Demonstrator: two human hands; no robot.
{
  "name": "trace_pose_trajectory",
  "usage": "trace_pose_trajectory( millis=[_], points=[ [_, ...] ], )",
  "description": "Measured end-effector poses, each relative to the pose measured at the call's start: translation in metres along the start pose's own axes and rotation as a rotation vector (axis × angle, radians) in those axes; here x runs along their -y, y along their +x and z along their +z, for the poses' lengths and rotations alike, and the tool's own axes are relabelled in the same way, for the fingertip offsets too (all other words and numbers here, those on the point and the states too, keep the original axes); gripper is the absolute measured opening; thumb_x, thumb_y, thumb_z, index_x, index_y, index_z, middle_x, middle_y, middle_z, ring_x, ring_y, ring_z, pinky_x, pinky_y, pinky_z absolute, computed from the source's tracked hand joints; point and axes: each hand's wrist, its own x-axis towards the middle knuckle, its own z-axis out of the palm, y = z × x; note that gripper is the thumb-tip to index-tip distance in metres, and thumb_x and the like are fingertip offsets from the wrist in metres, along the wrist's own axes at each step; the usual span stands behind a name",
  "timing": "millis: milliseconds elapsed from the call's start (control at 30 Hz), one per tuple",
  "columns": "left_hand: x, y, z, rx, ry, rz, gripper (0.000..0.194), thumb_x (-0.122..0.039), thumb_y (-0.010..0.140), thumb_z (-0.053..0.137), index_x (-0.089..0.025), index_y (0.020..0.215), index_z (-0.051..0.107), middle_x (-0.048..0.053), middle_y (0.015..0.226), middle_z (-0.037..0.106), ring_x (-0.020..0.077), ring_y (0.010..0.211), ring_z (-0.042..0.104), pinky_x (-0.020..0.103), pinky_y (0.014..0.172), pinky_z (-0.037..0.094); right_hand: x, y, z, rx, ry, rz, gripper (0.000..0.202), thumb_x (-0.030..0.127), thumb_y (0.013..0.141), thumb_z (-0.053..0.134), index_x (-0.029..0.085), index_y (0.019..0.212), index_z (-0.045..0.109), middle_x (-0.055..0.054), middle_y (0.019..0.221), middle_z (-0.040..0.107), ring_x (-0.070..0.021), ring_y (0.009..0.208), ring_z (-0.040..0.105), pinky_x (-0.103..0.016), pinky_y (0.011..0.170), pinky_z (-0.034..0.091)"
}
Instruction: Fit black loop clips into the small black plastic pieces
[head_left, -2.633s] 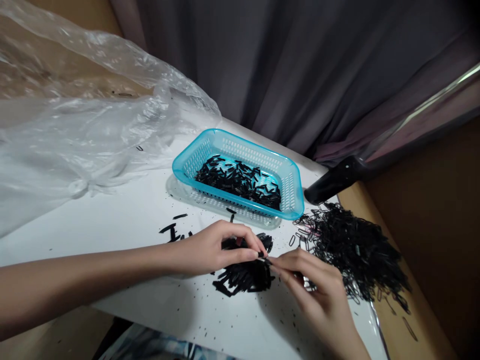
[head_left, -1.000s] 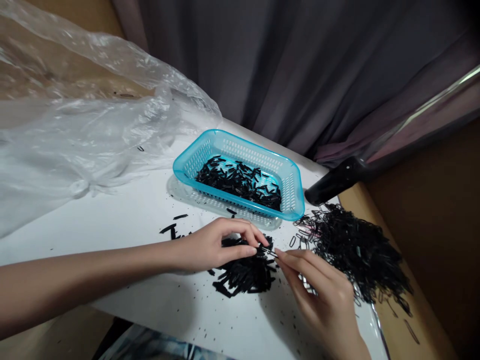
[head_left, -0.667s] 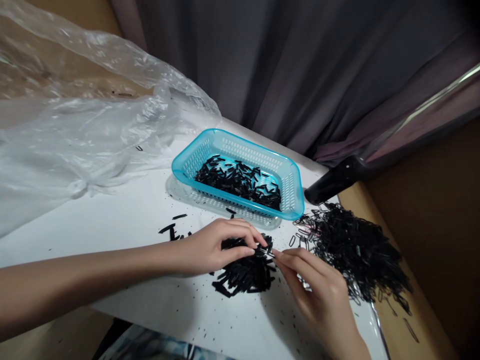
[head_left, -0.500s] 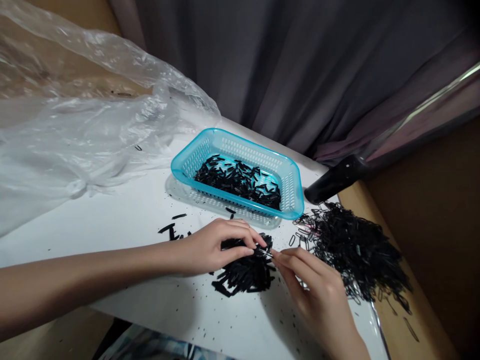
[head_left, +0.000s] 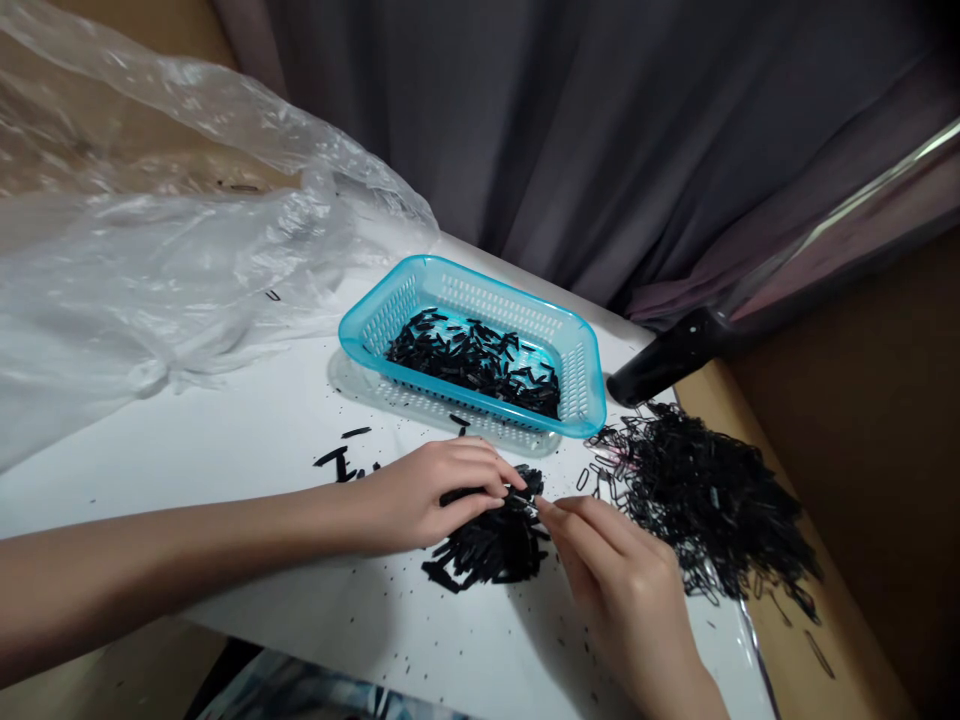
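Turquoise perforated basket point(head_left: 495, 300) at 12 o'clock from the hands; black strips point(head_left: 465, 362) cover much of its floor. Strip pile point(head_left: 495, 545) under the fingertips. Left hand point(head_left: 454, 490), right hand point(head_left: 630, 590) nearly tip to tip; cannot tell whether fingers are clamped on anything. Loop heap point(head_left: 720, 500), black, loose, 3 o'clock

The left forearm point(head_left: 187, 555) crosses from the left edge, the left hand point(head_left: 454, 492) bent near the centre, fingers curled. From lower right, the right hand point(head_left: 626, 580) angles inward, fingertips pinched near the left's.
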Motion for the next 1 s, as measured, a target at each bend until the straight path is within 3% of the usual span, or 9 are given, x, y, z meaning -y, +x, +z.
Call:
trace_pose_trajectory(
  millis=[167, 500, 633, 733, 1000],
  points=[
    [0.002, -0.001, 0.0, 0.002, 0.051, 0.03, 0.017, -0.013, 0.097, 0.054, -0.019, 0.094, 0.07, 0.011, 0.114, 0.077, 0.0224, 0.106, 0.068, 0.035, 0.096, 0.052, 0.0, -0.002, 0.0, -0.007, -0.015, -0.012, 0.022, 0.008, 0.098, 0.052, 0.014, 0.108, 0.07, -0.007, 0.085, 0.072, -0.0161, 0.068, 0.066, -0.025, 0.059, 0.051],
    [-0.005, 0.001, -0.002, -0.037, -0.045, -0.041, 0.014, -0.017, 0.098, 0.055, -0.018, 0.092, 0.068, 0.009, 0.106, 0.078, 0.0198, 0.1, 0.071, 0.03, 0.091, 0.05, -0.003, 0.01, -0.007, -0.049, 0.424, 0.104, 0.023, 0.004, 0.095, 0.054, 0.018, 0.102, 0.07, -0.003, 0.083, 0.071, -0.0133, 0.074, 0.07, -0.023, 0.064, 0.055],
    [-0.003, 0.0, -0.001, -0.037, -0.045, -0.052, 0.014, -0.019, 0.099, 0.053, -0.019, 0.092, 0.065, 0.008, 0.105, 0.076, 0.0194, 0.1, 0.07, 0.029, 0.09, 0.049, 0.005, 0.012, -0.011, -0.069, 0.559, 0.124, 0.023, 0.004, 0.092, 0.062, 0.022, 0.102, 0.073, -0.002, 0.085, 0.075, -0.0139, 0.076, 0.072, -0.023, 0.066, 0.057],
    [-0.003, 0.001, -0.001, -0.016, -0.09, -0.14, 0.014, -0.021, 0.099, 0.053, -0.019, 0.09, 0.063, 0.008, 0.105, 0.076, 0.02, 0.102, 0.069, 0.03, 0.09, 0.049, 0.014, 0.011, -0.012, -0.024, 0.662, 0.105, 0.026, 0.005, 0.091, 0.065, 0.025, 0.105, 0.074, 0.0, 0.087, 0.077, -0.0127, 0.076, 0.072, -0.022, 0.067, 0.057],
    [-0.012, 0.002, -0.004, 0.034, -0.456, -0.246, 0.013, -0.024, 0.101, 0.053, -0.019, 0.09, 0.058, 0.01, 0.121, 0.072, 0.0219, 0.113, 0.067, 0.039, 0.1, 0.048, 0.004, 0.008, -0.005, -0.163, 0.434, 0.098, 0.03, 0.0, 0.092, 0.06, 0.018, 0.113, 0.07, -0.004, 0.09, 0.071, -0.0127, 0.079, 0.068, -0.023, 0.069, 0.054]
  ],
)
